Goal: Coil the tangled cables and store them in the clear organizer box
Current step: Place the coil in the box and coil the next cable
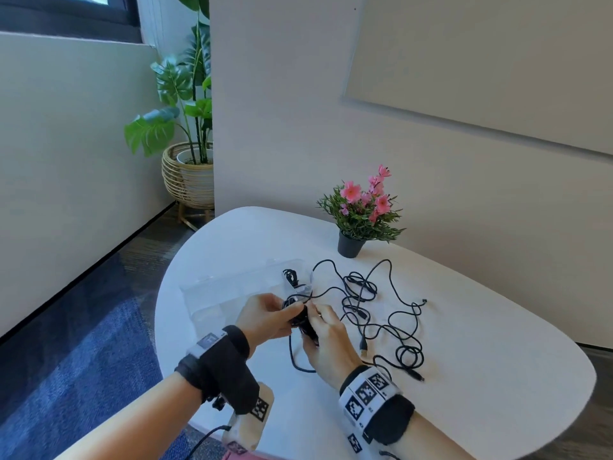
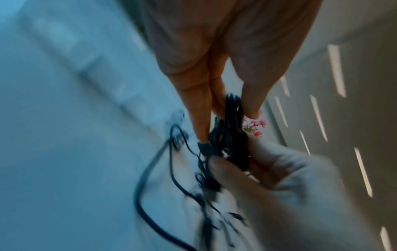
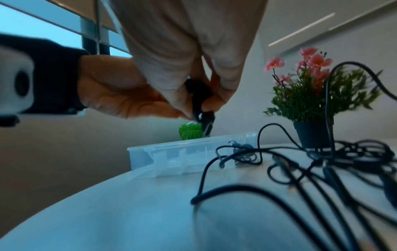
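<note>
Centre of the head view: your left hand (image 1: 265, 315) and right hand (image 1: 326, 343) meet over the white table (image 1: 497, 376), both pinching one half-wound cable coil (image 1: 298, 315). In the left wrist view, thumb and fingers (image 2: 199, 101) press the black loops between them; your right fingertips clamp the bundle from the other side. The coil's free tail runs right into the loose cable tangle (image 1: 381, 313) spread across the table at centre right. Pull too fast and the tail will likely drag that knot along, or snag a plug. Ease either pinch and the loops may spring open. The clear organizer box (image 1: 232, 293) lies just behind your hands, one small coil (image 1: 291, 277) already at its right end, the potted flowers (image 1: 363, 210) further back at upper right.
</note>
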`<state>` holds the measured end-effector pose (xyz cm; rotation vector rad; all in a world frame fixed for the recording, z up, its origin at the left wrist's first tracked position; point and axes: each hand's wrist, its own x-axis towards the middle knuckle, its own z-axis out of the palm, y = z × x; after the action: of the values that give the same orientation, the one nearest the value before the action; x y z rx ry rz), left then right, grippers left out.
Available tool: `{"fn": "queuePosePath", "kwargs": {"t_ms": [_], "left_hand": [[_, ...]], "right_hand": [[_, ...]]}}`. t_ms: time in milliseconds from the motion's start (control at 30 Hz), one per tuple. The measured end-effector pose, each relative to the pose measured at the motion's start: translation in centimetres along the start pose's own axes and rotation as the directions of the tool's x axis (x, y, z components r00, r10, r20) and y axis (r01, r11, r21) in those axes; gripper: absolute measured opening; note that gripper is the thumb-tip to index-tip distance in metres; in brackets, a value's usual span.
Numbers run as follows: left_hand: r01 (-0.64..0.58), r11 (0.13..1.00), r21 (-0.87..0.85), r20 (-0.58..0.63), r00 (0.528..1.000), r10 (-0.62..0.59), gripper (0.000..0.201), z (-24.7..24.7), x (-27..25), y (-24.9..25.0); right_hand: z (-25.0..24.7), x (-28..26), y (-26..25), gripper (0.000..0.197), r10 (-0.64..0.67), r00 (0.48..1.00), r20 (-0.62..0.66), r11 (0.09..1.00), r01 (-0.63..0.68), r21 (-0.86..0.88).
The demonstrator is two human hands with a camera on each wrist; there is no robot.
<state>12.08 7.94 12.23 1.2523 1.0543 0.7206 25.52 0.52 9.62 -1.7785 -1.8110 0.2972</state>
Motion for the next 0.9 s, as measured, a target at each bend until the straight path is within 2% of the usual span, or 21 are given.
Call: {"fn": "queuePosePath", "kwargs": {"t_ms": [100, 200, 267, 300, 367, 467, 533, 600, 667, 900], "left_hand": [[-0.101, 0.955, 0.279, 0.070, 0.994, 0.085, 0.037, -2.0, 0.1, 0.2], [-0.191, 0.949, 0.251, 0.146, 0.977, 0.158, 0.058, -3.4, 0.1, 1.1], [-0.302, 0.901, 0.313, 0.180, 0.950, 0.256, 0.070, -3.8, 0.4, 2.1], [-0.366, 0.854, 0.371, 0.226, 0.927, 0.299, 0.069, -4.0, 0.8, 2.6], [-0.488, 0.731, 0.477, 0.336, 0.870, 0.361, 0.053, -4.4, 2.1, 3.0], [-0.629, 0.533, 0.566, 0.484, 0.777, 0.402, 0.034, -5.2, 4.1, 3.6], [-0.665, 0.471, 0.580, 0.515, 0.747, 0.420, 0.027, -5.7, 5.3, 4.4], [-0.666, 0.462, 0.586, 0.488, 0.745, 0.454, 0.020, -6.3, 6.7, 5.2], [-0.639, 0.465, 0.613, 0.448, 0.765, 0.462, 0.017, -6.8, 8.1, 5.8], [-0.530, 0.441, 0.724, 0.398, 0.844, 0.360, 0.015, -7.8, 11.1, 4.9]], "right_hand": [[-0.9, 1.1, 0.5, 0.053, 0.017, 0.996, 0.082, 0.998, -0.022, 0.064], [-2.2, 2.1, 0.6, 0.048, 0.028, 0.989, 0.146, 0.991, -0.047, 0.128], [-2.8, 2.6, 0.2, 0.044, 0.018, 0.978, 0.208, 0.988, -0.050, 0.147], [-2.9, 2.9, 0.0, 0.042, 0.016, 0.975, 0.221, 0.984, -0.054, 0.167], [-3.2, 4.0, -0.2, 0.041, 0.028, 0.974, 0.223, 0.977, -0.073, 0.198], [-3.5, 6.0, 0.1, 0.041, 0.049, 0.970, 0.237, 0.966, -0.107, 0.237], [-3.4, 7.4, 0.0, 0.038, 0.056, 0.965, 0.257, 0.954, -0.127, 0.271], [-3.0, 8.7, -0.3, 0.036, 0.061, 0.968, 0.243, 0.937, -0.139, 0.320], [-2.2, 10.1, -0.4, 0.036, 0.082, 0.978, 0.192, 0.927, -0.145, 0.345], [2.0, 12.9, 0.4, 0.045, 0.182, 0.972, 0.150, 0.926, -0.221, 0.308]]}}
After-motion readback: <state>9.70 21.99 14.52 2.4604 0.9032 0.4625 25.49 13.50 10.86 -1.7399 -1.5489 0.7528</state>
